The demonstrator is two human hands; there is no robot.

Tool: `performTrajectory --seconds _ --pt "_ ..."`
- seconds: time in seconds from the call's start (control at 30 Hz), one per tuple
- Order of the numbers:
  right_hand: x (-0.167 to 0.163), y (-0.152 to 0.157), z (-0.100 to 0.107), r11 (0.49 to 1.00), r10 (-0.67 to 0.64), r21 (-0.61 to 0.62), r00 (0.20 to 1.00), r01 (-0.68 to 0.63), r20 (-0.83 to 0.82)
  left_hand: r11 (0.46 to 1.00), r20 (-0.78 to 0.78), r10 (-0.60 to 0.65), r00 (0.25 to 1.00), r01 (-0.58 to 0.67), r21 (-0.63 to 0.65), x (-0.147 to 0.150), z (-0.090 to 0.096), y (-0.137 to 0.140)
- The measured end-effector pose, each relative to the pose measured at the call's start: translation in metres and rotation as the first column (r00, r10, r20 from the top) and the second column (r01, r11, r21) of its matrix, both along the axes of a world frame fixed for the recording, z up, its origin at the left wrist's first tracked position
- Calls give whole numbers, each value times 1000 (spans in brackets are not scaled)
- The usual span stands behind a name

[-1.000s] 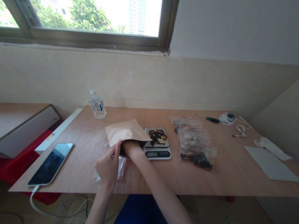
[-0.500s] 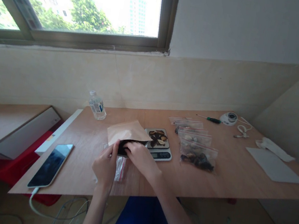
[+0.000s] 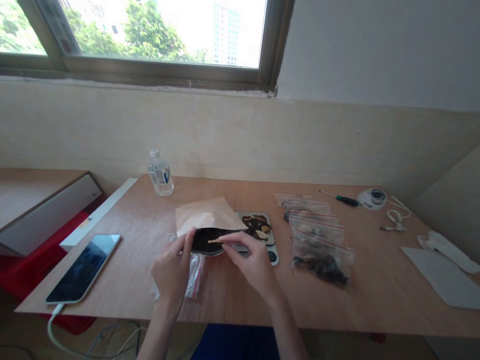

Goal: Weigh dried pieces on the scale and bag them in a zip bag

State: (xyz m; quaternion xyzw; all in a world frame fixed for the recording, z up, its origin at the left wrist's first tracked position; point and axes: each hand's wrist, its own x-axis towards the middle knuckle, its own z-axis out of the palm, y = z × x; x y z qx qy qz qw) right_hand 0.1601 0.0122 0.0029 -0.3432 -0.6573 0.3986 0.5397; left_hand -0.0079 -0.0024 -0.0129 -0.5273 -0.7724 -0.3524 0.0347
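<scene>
My left hand (image 3: 172, 266) grips the left edge of a brown paper bag (image 3: 201, 213), thumb on the rim. The bag's mouth gapes toward me and its inside looks dark. At the mouth, my right hand (image 3: 252, 260) pinches a thin brown dried slice (image 3: 216, 241) between thumb and fingers. Behind that hand stands a white kitchen scale (image 3: 272, 233), partly covered by the bag and hand. Dark and pale dried slices (image 3: 256, 223) lie on its plate. Under the bag and left hand are flat clear zip bags (image 3: 195, 275) with red strips.
Several filled zip bags (image 3: 322, 261) lie in a row right of the scale. A water bottle (image 3: 161, 174) stands at the back; a charging phone (image 3: 85, 268) lies left. Farther right are a screwdriver (image 3: 347, 200), a white camera (image 3: 372, 198) and a white sheet (image 3: 450, 280).
My right hand has come out of the paper bag toward the right and now shows a thin slice in its fingertips. The left hand still holds the bag. The view has shifted slightly.
</scene>
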Motion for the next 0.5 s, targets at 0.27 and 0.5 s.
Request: performTrajectory --seconds 0.27,0.5 --pt "34 37 -35 927 -364 -221 862 302 -351 999 21 41 999 -42 32 -12 -3 -2" --pt "28 89 -48 920 -388 218 832 324 397 999 44 36 998 -36 7 -19 -3 -3"
